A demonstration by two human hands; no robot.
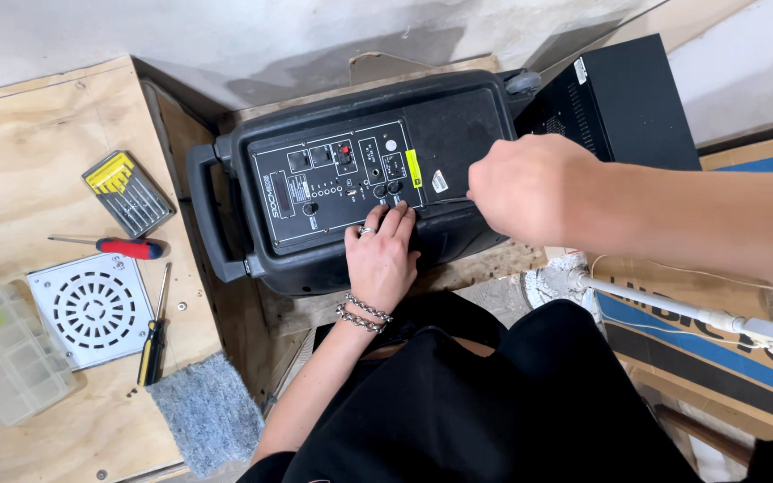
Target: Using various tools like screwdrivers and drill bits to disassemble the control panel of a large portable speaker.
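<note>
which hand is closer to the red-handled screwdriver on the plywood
Left. The left hand rests on the black speaker's control panel, across the speaker's handle from the red-handled screwdriver. The right hand is farther off, at the panel's far side.

wall: pale grey | bench: plywood | light: even

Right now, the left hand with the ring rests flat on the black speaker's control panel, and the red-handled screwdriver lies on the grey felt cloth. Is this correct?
Not quite. In the head view, the red-handled screwdriver lies on the plywood board, apart from the grey felt cloth. The left hand does rest on the black speaker's control panel.
</note>
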